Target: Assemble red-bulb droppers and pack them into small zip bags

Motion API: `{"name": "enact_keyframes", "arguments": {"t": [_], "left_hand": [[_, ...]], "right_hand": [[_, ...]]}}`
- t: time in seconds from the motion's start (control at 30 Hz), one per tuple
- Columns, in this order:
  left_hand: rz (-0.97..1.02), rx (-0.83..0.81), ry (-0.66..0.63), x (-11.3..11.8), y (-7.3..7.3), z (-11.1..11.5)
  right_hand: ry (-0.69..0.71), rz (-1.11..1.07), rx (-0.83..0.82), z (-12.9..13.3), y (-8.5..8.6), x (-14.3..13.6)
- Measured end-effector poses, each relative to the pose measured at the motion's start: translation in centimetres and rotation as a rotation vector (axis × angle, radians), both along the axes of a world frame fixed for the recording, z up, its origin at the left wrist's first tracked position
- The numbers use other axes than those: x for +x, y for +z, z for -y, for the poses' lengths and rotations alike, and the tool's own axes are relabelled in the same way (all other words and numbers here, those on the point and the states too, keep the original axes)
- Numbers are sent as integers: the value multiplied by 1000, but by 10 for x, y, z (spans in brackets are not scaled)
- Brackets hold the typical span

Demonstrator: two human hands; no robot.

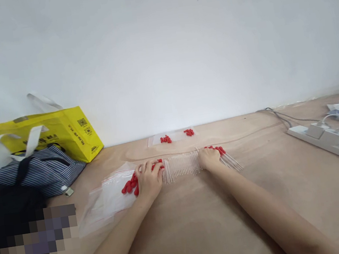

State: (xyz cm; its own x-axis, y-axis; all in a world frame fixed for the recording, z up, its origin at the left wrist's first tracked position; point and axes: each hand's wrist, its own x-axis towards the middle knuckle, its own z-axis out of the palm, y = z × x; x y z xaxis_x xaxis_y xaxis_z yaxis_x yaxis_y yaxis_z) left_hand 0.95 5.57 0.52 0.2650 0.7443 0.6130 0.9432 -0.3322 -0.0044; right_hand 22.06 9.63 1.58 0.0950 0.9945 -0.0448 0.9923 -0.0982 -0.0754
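Left hand [148,180] arches over red bulbs [129,187], can't tell if fingers clamp any; right hand [208,158] bunches its fingers, grip hidden, beside clear tubes [181,165] rowed toward the desk's [179,236] far edge!

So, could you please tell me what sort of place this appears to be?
Probably a makeshift workspace, perhaps in a home: a wood-grained tabletop against a plain white wall, with a power strip and a yellow shopping bag on it.
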Motion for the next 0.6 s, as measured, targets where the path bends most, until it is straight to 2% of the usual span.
{"name": "enact_keyframes", "arguments": {"t": [0.1, 0.2, 0.3, 0.4, 0.47, 0.53, 0.6], "left_hand": [[67, -14, -159, -9, -2, 19], [50, -105, -332, -20, -4, 38], [44, -227, -410, -30, -4, 51], [45, -330, -433, -33, 0, 58], [57, -342, -414, -31, 1, 61], [78, -323, -344, -25, 1, 64], [95, -306, -234, -18, -1, 65]], "right_hand": [[0, 12, 21, 3, 1, 1], [38, 22, 53, 14, 4, 5], [147, 34, 84, 34, 6, 11], [321, 49, 95, 58, 6, 20], [502, 101, 106, 69, 4, 26], [648, 165, 117, 76, 0, 32], [704, 199, 114, 78, -2, 36]]}}
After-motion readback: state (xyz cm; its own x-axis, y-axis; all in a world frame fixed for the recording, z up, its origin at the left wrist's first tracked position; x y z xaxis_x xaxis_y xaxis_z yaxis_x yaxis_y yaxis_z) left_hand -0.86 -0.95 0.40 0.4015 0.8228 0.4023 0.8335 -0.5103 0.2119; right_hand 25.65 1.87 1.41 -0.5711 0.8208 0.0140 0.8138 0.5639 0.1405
